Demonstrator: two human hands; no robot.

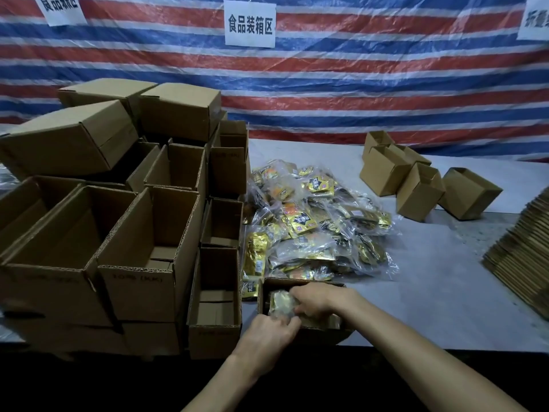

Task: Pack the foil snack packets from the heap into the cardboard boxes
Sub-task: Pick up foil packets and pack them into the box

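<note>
A heap of gold and orange foil snack packets [315, 224] in clear bags lies in the middle of the grey table. An open cardboard box [300, 283] stands at the table's front edge, just in front of the heap. A clear-wrapped gold packet [280, 303] sits inside its left part. My left hand [267, 331] grips the packet's near edge at the box's front wall. My right hand [313, 301] reaches into the box from the right, fingers curled on the packet's right side. The box's interior under my right hand is hidden.
Many open empty cardboard boxes [142, 251] are stacked at the left, some closed ones on top. Three small boxes [421, 188] lie at the back right. A stack of flat cardboard [523, 260] stands at the right edge. A striped tarp with paper signs [250, 23] hangs behind.
</note>
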